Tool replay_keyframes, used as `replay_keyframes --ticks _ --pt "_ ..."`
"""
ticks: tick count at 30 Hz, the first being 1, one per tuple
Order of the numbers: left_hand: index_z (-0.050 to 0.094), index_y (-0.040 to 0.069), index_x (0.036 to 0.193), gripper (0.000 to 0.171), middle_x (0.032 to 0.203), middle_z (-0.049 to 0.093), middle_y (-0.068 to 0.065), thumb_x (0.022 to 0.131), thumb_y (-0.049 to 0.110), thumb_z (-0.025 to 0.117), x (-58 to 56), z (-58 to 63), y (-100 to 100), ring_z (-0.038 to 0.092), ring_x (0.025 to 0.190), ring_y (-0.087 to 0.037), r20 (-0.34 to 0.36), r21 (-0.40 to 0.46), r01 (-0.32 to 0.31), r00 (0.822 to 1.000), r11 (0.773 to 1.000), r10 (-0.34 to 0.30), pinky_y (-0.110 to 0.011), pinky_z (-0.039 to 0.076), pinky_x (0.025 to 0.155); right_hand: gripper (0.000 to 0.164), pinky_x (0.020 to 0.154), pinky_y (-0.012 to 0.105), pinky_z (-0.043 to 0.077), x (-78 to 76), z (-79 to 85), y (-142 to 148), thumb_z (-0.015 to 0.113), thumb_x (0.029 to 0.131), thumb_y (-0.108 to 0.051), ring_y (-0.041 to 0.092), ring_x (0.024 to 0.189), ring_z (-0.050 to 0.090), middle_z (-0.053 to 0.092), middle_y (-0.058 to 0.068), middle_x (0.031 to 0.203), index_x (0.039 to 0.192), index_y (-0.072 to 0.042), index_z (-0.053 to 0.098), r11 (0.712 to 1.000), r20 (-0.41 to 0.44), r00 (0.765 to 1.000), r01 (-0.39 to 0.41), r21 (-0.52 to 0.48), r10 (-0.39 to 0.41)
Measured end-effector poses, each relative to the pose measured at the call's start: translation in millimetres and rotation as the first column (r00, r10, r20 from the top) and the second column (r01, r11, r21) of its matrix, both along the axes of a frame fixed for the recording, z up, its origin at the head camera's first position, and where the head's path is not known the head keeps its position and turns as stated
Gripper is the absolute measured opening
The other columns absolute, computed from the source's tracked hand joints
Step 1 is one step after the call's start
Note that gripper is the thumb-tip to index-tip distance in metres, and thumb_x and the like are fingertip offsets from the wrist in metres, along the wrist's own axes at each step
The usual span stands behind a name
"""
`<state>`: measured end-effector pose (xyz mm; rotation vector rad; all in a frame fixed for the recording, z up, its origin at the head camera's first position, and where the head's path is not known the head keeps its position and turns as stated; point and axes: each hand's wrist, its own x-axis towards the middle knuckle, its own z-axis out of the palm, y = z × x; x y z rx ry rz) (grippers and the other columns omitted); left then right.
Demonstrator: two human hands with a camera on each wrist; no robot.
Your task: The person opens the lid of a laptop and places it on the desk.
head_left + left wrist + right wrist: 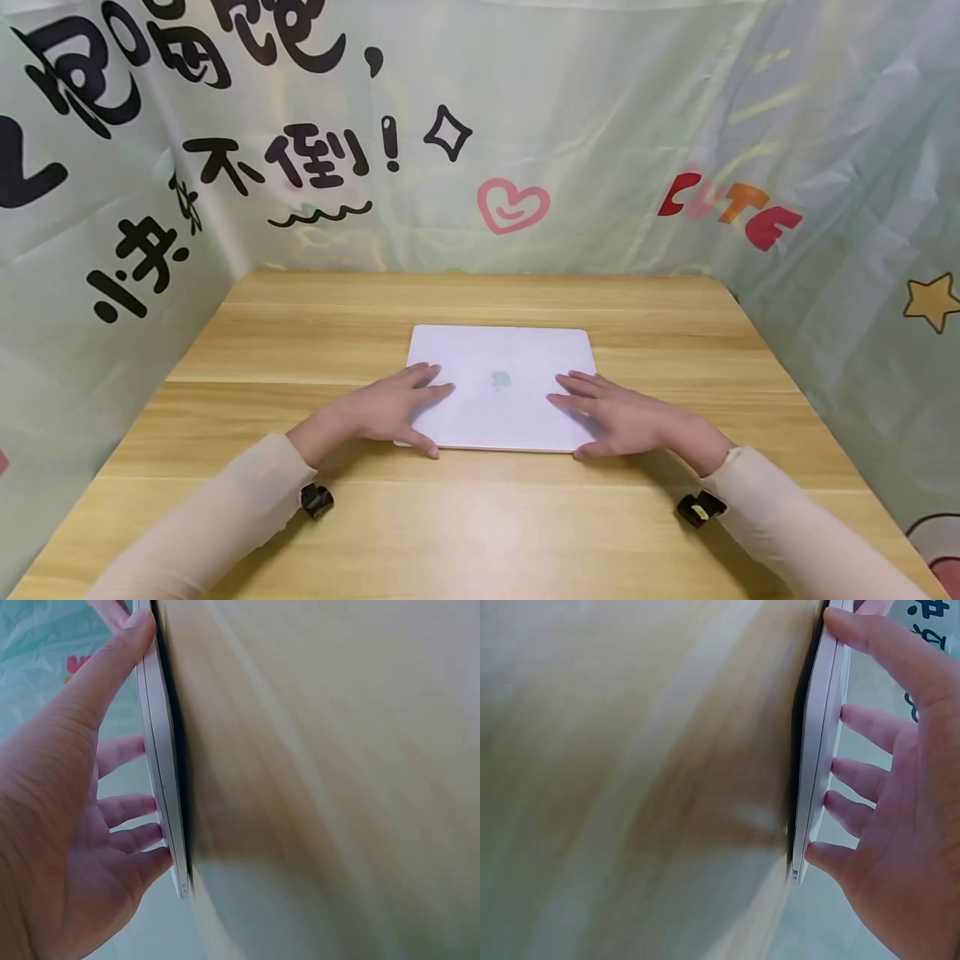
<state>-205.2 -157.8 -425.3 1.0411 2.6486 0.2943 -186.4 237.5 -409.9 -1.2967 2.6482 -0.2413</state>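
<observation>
A closed silver laptop (498,417) lies flat on the wooden table, a faint logo in the middle of its lid. My left hand (388,407) rests on its left side with the fingers spread, and the thumb is at the front edge. On the opposite side my right hand (628,419) mirrors this, fingertips on the lid and thumb at the front edge. The left wrist view shows the laptop's thin side (163,750) with the fingertips touching the lid. In the right wrist view, spread fingers (866,780) likewise meet the lid.
The wooden table (480,525) extends around the laptop on all sides. Pale green printed cloth (600,100) hangs behind the table and along both sides. A small black device (317,501) is worn at the left wrist, and another black device (701,507) at the right.
</observation>
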Motion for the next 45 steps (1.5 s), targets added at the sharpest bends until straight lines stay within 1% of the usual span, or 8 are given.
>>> replay_keyframes --ticks 10,16,20,24,31,34,38,45 --pt "0.029 0.023 0.156 0.107 0.162 0.012 -0.012 0.071 0.079 0.063 0.7 1.7 17 0.011 0.148 -0.031 0.011 -0.004 -0.036 0.999 0.999 0.036 -0.046 0.023 0.116 0.08 0.112 0.061 0.022 -0.5 -1.5 11 0.074 0.083 -0.04 0.043 0.143 0.022 0.028 0.02 0.156 0.15 -0.01 0.041 0.998 0.024 0.999 0.043 -0.042 -0.042" --pt "0.027 0.021 0.156 0.107 0.162 0.008 -0.014 0.073 0.076 0.064 2.5 1.3 16 0.008 0.148 -0.032 0.03 0.009 -0.022 0.999 1.0 0.022 -0.049 0.021 0.116 0.078 0.11 0.06 0.027 2.7 1.9 9 0.071 0.086 -0.048 0.044 0.141 0.026 0.033 0.02 0.154 0.148 -0.01 0.044 0.996 0.025 0.996 0.085 -0.036 -0.084" --pt "0.03 0.018 0.155 0.104 0.162 0.012 -0.014 0.074 0.073 0.067 3.0 0.1 12 0.007 0.148 -0.035 0.051 0.061 -0.004 0.999 0.998 0.001 -0.051 0.018 0.116 0.076 0.107 0.056 0.033 3.0 7.7 1 0.064 0.088 -0.058 0.041 0.137 0.034 0.04 0.019 0.149 0.144 -0.008 0.049 0.989 0.04 0.989 0.142 -0.038 -0.141" --pt "0.033 0.019 0.154 0.101 0.161 0.018 -0.011 0.074 0.069 0.07 2.7 1.0 4 0.009 0.147 -0.037 0.059 0.127 -0.012 0.998 0.992 0.004 -0.053 0.018 0.116 0.075 0.108 0.052 0.034 0.5 12.7 -10 0.064 0.088 -0.058 0.036 0.136 0.037 0.043 0.015 0.147 0.143 -0.01 0.05 0.983 0.049 0.984 0.176 -0.051 -0.174" --pt "0.033 0.021 0.154 0.1 0.16 0.021 -0.01 0.074 0.069 0.069 2.8 -0.1 -9 0.015 0.147 -0.032 0.086 0.23 -0.036 0.996 0.973 0.017 -0.053 0.023 0.114 0.073 0.109 0.048 0.035 -3.6 12.8 -31 0.063 0.089 -0.058 0.03 0.136 0.039 0.046 0.01 0.146 0.144 -0.013 0.048 0.985 0.033 0.99 0.139 -0.106 -0.136" --pt "0.034 0.022 0.154 0.098 0.161 0.02 -0.011 0.075 0.067 0.07 5.1 -2.9 -16 0.015 0.147 -0.033 0.109 0.278 -0.072 0.993 0.958 0.043 -0.055 0.024 0.113 0.072 0.109 0.048 0.035 -5.0 10.7 -43 0.061 0.089 -0.059 0.029 0.136 0.039 0.046 0.009 0.146 0.144 -0.013 0.048 0.986 0.027 0.994 0.111 -0.127 -0.109" --pt "0.036 0.022 0.153 0.094 0.16 0.021 -0.013 0.076 0.057 0.076 6.8 -5.4 -26 0.018 0.145 -0.034 0.128 0.37 -0.117 0.989 0.922 0.074 -0.059 0.024 0.112 0.072 0.109 0.047 0.035 -5.2 6.6 -56 0.062 0.089 -0.058 0.028 0.136 0.04 0.047 0.008 0.145 0.144 -0.014 0.049 0.98 0.042 0.996 0.088 -0.179 -0.081" --pt "0.034 0.019 0.154 0.096 0.159 0.024 -0.014 0.075 0.045 0.082 3.4 -11.9 -36 0.021 0.145 -0.034 0.144 0.48 -0.152 0.985 0.864 0.094 -0.057 0.021 0.114 0.074 0.113 0.041 0.03 -2.3 -0.6 -70 0.065 0.086 -0.061 0.019 0.14 0.035 0.044 0.0 0.149 0.146 -0.022 0.047 0.974 0.098 0.991 0.113 -0.197 -0.095"
